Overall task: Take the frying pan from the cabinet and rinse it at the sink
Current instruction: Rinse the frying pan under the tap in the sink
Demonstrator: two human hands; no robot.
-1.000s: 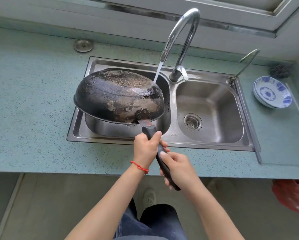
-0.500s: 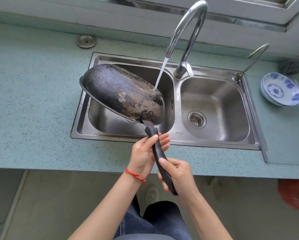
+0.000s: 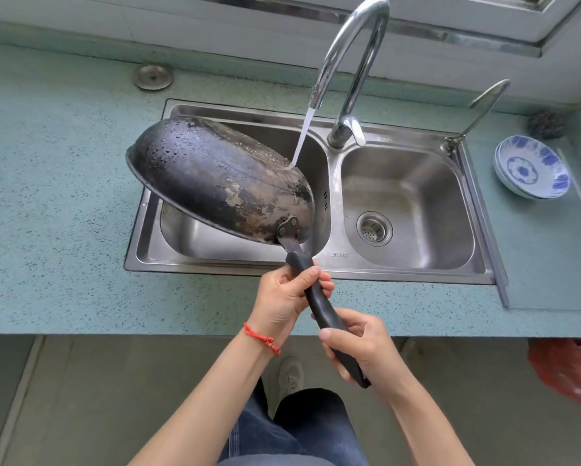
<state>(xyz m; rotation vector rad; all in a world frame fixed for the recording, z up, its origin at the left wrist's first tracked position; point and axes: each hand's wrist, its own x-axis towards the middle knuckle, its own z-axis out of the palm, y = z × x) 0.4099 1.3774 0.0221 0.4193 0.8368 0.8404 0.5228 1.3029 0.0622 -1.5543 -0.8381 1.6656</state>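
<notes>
The blackened frying pan (image 3: 215, 176) hangs tilted, underside up, over the left basin of the steel double sink (image 3: 413, 274). Water streams from the tall curved faucet (image 3: 346, 58) onto the pan's upper right edge. My left hand (image 3: 282, 299), with a red string at the wrist, holds the upper part of the black handle (image 3: 316, 297) between thumb and fingers. Lower down, my right hand (image 3: 363, 344) grips the same handle near its end. The pan's inside is hidden.
A blue-and-white bowl stack (image 3: 531, 171) sits on the teal counter (image 3: 54, 196) right of the sink, with a dark scrubber (image 3: 546, 124) behind it. A second thin tap (image 3: 477, 109) stands at the sink's right corner. A round metal cap (image 3: 153, 77) lies on the counter at back left.
The pan has rolled from nearly level to steeply tilted, its rim dropping toward the left basin. My left hand loosened and shifted on the handle; the stream now lands on the pan's edge.
</notes>
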